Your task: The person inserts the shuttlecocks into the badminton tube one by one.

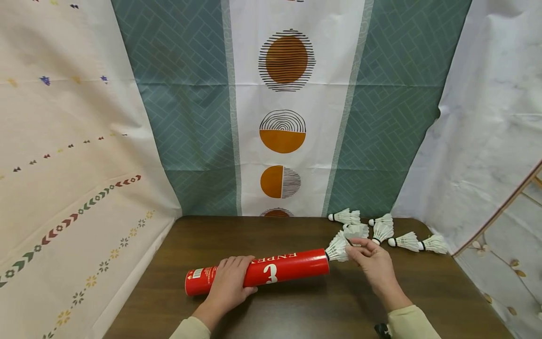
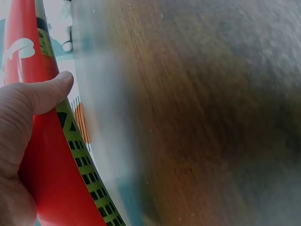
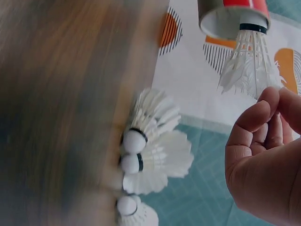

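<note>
A red shuttlecock tube [image 1: 292,267] lies at a slant across the table, its open mouth toward the right. My left hand [image 1: 230,278] grips it near its left end; in the left wrist view the thumb [image 2: 54,92] lies across the red side. At the mouth, a white feather shuttlecock [image 3: 249,66] has its cork inside the tube [image 3: 221,23] and its feather skirt outside. My right hand [image 1: 372,263] pinches the edge of that skirt between thumb and fingertips, its other fingers curled.
Several loose shuttlecocks [image 1: 383,230] lie at the back right of the table [image 1: 203,235], one pair [image 1: 404,241] farther right. Patterned cloth [image 1: 283,103] hangs behind the table's back edge. A small black object [image 1: 382,330] shows beside the right sleeve.
</note>
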Motion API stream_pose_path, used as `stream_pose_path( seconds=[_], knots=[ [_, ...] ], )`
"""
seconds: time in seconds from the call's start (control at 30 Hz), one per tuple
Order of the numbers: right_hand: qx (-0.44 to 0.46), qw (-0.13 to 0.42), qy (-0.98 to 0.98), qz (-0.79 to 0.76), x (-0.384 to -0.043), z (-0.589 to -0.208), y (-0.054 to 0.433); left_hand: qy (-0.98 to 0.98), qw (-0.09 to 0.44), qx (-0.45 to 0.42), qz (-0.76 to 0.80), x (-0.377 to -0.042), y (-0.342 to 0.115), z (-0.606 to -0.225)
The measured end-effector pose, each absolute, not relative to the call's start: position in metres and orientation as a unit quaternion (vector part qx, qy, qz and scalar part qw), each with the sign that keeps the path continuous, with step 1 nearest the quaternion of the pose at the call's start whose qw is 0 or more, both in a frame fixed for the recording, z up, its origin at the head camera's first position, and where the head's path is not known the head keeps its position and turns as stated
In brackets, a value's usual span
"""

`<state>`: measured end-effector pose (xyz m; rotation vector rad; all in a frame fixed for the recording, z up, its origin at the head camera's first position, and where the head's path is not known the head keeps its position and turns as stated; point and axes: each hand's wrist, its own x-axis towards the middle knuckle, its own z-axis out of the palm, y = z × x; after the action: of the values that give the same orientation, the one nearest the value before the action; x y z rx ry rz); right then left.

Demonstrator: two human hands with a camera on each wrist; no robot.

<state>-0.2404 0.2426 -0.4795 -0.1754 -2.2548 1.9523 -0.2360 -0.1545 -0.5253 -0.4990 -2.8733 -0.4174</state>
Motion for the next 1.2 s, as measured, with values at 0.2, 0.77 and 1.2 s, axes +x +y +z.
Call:
stream_pose_path(
  seconds=[0.2,0.77,1.2],
  knots=[
    [-0.054,0.071,-0.743,0.663,-0.241,-0.481,0.23,-0.97,0.104,-0.17,-0.139,-0.237,-0.154,-0.526],
    [-0.048,0.026,-0.729,0.683,-0.239,-0.486,0.211,-0.968,0.118,-0.146,-0.165,-0.236,-0.151,-0.525],
    [-0.001,0.004,-0.763,0.647,-0.234,-0.493,0.2,-0.97,0.112,-0.14,-0.163,-0.234,-0.15,-0.524]
  ],
)
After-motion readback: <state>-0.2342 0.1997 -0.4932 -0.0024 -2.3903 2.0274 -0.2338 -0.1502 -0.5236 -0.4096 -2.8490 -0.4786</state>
